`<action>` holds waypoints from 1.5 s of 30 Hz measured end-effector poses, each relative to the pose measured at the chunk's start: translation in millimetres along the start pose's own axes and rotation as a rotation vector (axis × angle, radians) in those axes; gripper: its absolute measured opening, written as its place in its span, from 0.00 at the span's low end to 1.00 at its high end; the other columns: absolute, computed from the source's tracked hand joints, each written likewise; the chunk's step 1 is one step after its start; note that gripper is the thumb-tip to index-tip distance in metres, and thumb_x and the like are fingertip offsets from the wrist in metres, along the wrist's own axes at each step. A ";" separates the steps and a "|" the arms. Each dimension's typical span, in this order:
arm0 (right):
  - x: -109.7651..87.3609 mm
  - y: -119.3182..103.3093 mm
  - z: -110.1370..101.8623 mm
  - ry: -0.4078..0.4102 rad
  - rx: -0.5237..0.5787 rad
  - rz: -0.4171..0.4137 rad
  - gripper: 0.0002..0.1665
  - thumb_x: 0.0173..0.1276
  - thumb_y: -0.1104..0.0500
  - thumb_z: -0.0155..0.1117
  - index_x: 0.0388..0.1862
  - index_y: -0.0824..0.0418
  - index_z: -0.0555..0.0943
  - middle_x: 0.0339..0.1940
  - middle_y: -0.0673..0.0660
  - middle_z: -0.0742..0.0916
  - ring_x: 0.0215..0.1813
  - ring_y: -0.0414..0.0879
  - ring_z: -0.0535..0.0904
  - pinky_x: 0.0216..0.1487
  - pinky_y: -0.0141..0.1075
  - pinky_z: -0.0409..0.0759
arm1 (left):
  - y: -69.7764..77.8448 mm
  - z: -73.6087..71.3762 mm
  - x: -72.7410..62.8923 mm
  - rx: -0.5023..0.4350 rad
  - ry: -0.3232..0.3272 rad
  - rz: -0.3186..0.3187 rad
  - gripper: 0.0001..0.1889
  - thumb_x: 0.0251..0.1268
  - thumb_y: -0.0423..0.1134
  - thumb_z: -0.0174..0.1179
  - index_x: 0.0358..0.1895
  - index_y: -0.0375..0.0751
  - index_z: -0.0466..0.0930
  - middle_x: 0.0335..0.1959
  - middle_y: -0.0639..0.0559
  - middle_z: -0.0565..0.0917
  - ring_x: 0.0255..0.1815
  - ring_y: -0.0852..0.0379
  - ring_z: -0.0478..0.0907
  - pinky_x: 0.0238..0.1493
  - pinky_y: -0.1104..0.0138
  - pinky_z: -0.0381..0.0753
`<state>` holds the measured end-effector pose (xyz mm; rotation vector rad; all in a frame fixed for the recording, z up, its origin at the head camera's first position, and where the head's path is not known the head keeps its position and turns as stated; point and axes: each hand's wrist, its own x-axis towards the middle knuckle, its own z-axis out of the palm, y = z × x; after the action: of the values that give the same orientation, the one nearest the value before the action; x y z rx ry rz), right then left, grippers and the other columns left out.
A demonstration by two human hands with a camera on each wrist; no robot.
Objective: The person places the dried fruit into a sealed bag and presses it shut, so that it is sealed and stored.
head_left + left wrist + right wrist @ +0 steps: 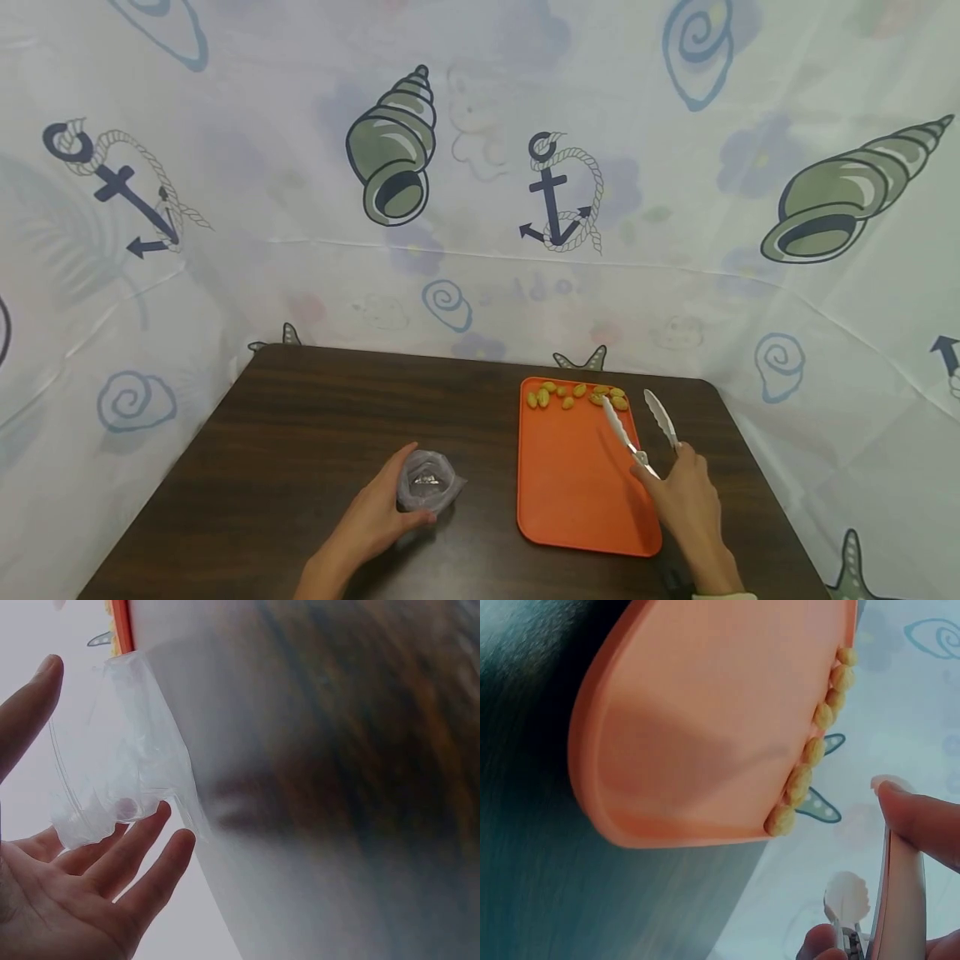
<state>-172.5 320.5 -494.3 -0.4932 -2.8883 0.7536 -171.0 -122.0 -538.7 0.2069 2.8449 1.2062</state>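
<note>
My left hand (378,508) curves beside a clear plastic bag (442,492) that stands open at the top on the table. Something shiny shows inside it. In the left wrist view the fingers reach the bag's (142,742) lower side, while the thumb stands apart from it. My right hand (686,496) grips metal tongs (621,429) whose arms are spread with nothing between them. One tong arm overlaps the right side of an orange tray (577,475). Several yellow-brown oval pieces like nuts (543,397) lie along the tray's far edge, seen in the right wrist view as wrinkled pieces (799,784).
The dark wooden table (360,400) carries the bag and the tray. A white cloth (300,192) printed with shells and anchors hangs behind and at both sides. A dark object (673,575) sits by the right wrist.
</note>
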 end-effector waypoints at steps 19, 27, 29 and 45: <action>7.3 -4.3 17.4 -0.041 -0.071 -0.016 0.51 0.64 0.40 0.74 0.68 0.76 0.66 0.55 0.79 0.79 0.44 0.72 0.83 0.41 0.63 0.80 | 0.5 2.8 0.1 0.022 -0.003 -0.007 0.58 0.43 0.51 0.85 0.80 0.53 0.59 0.73 0.46 0.75 0.67 0.41 0.78 0.61 0.42 0.77; 7.2 -9.3 23.9 -0.081 -0.087 -0.007 0.51 0.66 0.41 0.73 0.70 0.77 0.65 0.56 0.79 0.78 0.48 0.71 0.82 0.46 0.64 0.80 | 0.0 3.7 0.1 0.027 -0.004 0.000 0.58 0.43 0.51 0.85 0.80 0.52 0.59 0.72 0.45 0.76 0.66 0.40 0.78 0.61 0.41 0.77; 7.4 -11.6 25.3 -0.086 -0.086 -0.013 0.51 0.66 0.41 0.72 0.70 0.76 0.65 0.57 0.79 0.78 0.50 0.72 0.82 0.48 0.64 0.80 | 0.3 3.5 0.2 0.026 -0.001 0.001 0.58 0.43 0.51 0.85 0.80 0.52 0.60 0.72 0.45 0.76 0.66 0.40 0.78 0.61 0.41 0.77; 12.3 -28.7 39.1 -0.124 -0.118 -0.040 0.50 0.69 0.42 0.70 0.72 0.77 0.63 0.59 0.78 0.78 0.50 0.70 0.82 0.50 0.63 0.80 | 0.8 3.1 1.6 0.013 -0.002 -0.018 0.57 0.45 0.51 0.84 0.80 0.53 0.59 0.72 0.47 0.76 0.67 0.42 0.78 0.62 0.42 0.77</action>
<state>-199.7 283.2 -513.8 -0.4136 -3.0609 0.6324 -172.3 -119.1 -540.3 0.1821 2.8471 1.1839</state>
